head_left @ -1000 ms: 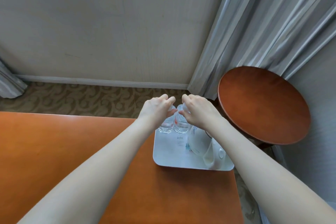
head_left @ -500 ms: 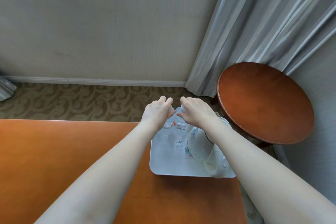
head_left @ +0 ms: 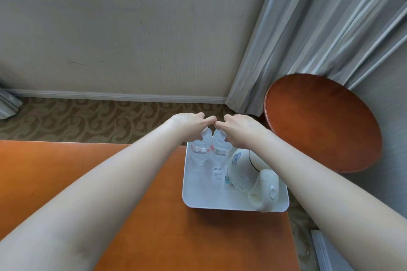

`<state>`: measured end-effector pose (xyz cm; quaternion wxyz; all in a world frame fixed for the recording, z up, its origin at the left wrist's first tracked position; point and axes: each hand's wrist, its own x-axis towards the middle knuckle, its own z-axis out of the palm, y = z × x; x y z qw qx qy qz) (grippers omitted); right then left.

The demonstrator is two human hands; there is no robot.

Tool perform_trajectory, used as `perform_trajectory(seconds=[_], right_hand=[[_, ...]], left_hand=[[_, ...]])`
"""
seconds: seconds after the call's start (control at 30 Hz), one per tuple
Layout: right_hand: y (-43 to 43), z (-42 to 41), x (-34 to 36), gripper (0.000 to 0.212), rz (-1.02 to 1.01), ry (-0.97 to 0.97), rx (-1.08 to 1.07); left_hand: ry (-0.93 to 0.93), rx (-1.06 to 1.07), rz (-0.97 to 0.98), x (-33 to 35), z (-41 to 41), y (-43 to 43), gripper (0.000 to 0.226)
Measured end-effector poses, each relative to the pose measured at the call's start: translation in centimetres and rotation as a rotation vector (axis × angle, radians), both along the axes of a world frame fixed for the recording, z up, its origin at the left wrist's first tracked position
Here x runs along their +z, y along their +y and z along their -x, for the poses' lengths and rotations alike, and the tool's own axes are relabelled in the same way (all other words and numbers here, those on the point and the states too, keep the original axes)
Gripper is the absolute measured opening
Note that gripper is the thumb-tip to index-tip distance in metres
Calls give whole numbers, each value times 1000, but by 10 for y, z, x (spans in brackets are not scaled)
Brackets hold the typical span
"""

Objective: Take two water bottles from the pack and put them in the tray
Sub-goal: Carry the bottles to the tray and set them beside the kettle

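Observation:
Two clear water bottles stand side by side at the far end of the white tray (head_left: 204, 201). My left hand (head_left: 189, 125) is closed over the top of the left bottle (head_left: 200, 149). My right hand (head_left: 240, 130) is closed over the top of the right bottle (head_left: 219, 150). Both caps are hidden under my fingers. The bottles are upright and nearly touch each other. No pack is in view.
A white electric kettle (head_left: 253, 174) fills the tray's right side, under my right forearm. The tray sits at the far right corner of an orange-brown table (head_left: 66, 167). A round wooden side table (head_left: 321, 121) stands to the right, with grey curtains (head_left: 319, 17) behind.
The view has tilted, so the tray and bottles sit lower in the frame. My hands stay closed on the bottle tops, and more of each bottle's body shows below them.

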<state>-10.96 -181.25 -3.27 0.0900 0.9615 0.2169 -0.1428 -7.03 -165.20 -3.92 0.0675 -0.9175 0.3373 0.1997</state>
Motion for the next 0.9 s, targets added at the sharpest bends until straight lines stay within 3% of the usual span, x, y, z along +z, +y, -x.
perform_trajectory(seconds=[0.17, 0.4, 0.6, 0.9], right_hand=[[1, 1, -5, 20, -109, 17, -101], [4, 3, -15, 32, -323, -61, -399], [14, 6, -23, 31, -424, -139, -547], [16, 11, -24, 31, -431, -169, -572]], left_hand=[[13, 25, 81, -6, 0, 7, 31], [-140, 274, 229, -20, 14, -7, 40], [-181, 508, 363, -30, 28, -20, 36], [-124, 511, 329, -29, 28, -22, 36]])
